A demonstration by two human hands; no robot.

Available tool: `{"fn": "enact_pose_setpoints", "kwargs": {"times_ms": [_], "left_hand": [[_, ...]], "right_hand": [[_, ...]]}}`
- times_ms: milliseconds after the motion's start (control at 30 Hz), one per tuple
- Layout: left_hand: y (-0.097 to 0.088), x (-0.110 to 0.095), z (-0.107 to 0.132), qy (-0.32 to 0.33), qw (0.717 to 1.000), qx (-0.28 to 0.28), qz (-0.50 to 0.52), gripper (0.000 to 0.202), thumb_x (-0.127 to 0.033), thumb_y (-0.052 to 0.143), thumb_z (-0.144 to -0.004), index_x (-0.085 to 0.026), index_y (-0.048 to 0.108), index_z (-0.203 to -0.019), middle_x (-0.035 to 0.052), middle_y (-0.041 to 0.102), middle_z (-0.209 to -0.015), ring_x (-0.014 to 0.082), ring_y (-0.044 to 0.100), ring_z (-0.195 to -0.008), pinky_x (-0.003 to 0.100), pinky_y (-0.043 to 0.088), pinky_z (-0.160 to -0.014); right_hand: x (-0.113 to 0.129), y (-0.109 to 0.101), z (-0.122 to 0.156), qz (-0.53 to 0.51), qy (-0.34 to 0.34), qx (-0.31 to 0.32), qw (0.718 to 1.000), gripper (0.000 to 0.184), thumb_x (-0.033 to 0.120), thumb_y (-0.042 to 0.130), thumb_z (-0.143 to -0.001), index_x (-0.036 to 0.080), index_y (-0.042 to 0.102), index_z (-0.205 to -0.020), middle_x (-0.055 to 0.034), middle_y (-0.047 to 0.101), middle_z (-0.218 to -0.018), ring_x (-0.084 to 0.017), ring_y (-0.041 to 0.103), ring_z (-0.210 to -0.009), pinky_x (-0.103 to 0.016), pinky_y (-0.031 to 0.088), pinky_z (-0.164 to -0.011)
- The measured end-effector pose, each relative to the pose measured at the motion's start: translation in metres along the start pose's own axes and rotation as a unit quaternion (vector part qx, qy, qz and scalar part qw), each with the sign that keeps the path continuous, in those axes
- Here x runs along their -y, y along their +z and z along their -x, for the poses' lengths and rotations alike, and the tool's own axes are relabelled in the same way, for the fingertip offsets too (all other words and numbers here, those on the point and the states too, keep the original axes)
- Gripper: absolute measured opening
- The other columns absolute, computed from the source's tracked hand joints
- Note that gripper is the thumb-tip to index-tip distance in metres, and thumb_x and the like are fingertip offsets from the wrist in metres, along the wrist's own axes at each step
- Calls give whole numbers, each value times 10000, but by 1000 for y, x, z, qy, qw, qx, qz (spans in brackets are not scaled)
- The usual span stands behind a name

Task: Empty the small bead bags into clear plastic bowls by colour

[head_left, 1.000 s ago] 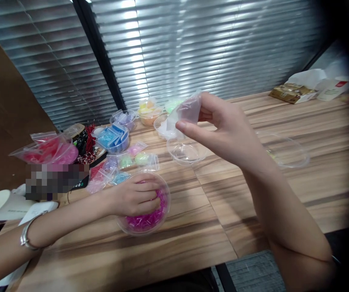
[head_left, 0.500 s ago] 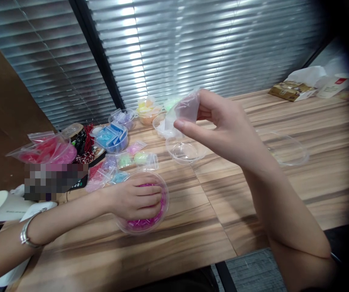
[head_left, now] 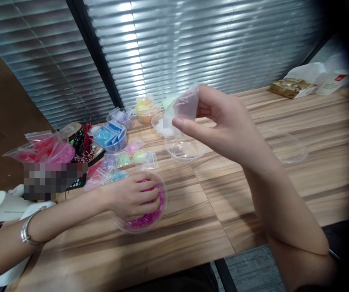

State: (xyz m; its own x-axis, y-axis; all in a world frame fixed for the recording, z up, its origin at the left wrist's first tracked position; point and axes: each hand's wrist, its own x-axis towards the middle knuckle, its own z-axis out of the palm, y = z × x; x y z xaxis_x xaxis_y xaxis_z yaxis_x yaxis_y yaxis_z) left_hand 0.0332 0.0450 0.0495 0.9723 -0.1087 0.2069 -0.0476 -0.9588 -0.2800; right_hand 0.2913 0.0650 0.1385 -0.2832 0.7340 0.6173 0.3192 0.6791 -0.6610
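Note:
My left hand [head_left: 133, 198] rests inside a clear round bowl [head_left: 161, 207] of bright pink tube beads [head_left: 145, 221], fingers curled into the beads near the table's front. My right hand [head_left: 223, 125] is raised above the table and pinches a small clear plastic bag [head_left: 186, 106] between thumb and fingers. Below that bag stands an empty clear bowl [head_left: 184, 149]. I cannot tell whether the bag holds anything.
Small zip bags of coloured beads [head_left: 122, 160] lie left of the empty bowl. Bowls with blue [head_left: 112, 137], purple [head_left: 122, 117] and orange-yellow [head_left: 145, 110] contents line the back. A pink bag [head_left: 42, 149], a clear lid [head_left: 285, 146] and boxes [head_left: 293, 87] sit around the wooden table [head_left: 177, 243].
My left hand's fingers have curled tighter into the pink beads. The right hand and bag have barely shifted; the view has drifted slightly.

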Motion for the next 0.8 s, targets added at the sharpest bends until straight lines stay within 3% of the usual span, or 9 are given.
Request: {"fn": "enact_pose_setpoints", "kwargs": {"times_ms": [133, 267, 400, 600, 667, 800], "left_hand": [[-4, 0, -2, -19, 1000, 8, -15, 283, -113, 491, -913, -137, 603, -1172, 27, 677, -768, 134, 618, -625, 289, 593, -671], [-8, -2, -6, 0, 999, -44, -31, 219, -209, 593, -896, -75, 640, -1064, -25, 555, -592, 119, 516, -474, 261, 492, -471], [-5, -2, -10, 12, 997, -45, -55, 273, -356, 580, -925, -100, 665, -879, 30, 621, -679, 139, 573, -570, 264, 496, -509], [-1, 0, -8, 37, 998, -31, -32, 204, -87, 450, -902, -127, 635, -828, 76, 696, -819, 178, 655, -776, 335, 563, -836], [-3, 0, -8, 27, 999, -30, -33, 221, -75, 433, -904, -78, 654, -918, 91, 692, -791, 182, 653, -733, 350, 570, -796], [-9, -3, -8, 33, 998, -36, -45, 270, -160, 499, -919, -31, 643, -1107, 31, 636, -685, 135, 583, -566, 287, 535, -590]], "right_hand": [[1, -1, 0, -4, 4, 0, 1000, 159, 365, 696, -862, 218, 637, -870, -34, 652, -879, -214, 642, -862, -349, 541, -797], [2, -1, 0, 2, 1, 3, 1000, 153, 362, 688, -869, 219, 633, -860, -33, 650, -876, -213, 642, -858, -351, 543, -799], [2, -1, 0, 5, -2, 4, 1000, 147, 356, 682, -873, 219, 630, -865, -32, 651, -880, -207, 641, -847, -349, 543, -796], [3, -2, 0, 5, -5, 4, 1000, 158, 357, 684, -874, 210, 625, -878, -36, 652, -884, -211, 649, -857, -351, 540, -804], [3, -2, 0, 7, -3, 8, 1000, 161, 362, 680, -876, 209, 630, -869, -37, 653, -885, -211, 648, -861, -350, 539, -804], [3, -2, 0, 10, -4, 11, 1000, 158, 368, 678, -875, 214, 641, -868, -40, 656, -878, -218, 643, -852, -369, 542, -797]]}}
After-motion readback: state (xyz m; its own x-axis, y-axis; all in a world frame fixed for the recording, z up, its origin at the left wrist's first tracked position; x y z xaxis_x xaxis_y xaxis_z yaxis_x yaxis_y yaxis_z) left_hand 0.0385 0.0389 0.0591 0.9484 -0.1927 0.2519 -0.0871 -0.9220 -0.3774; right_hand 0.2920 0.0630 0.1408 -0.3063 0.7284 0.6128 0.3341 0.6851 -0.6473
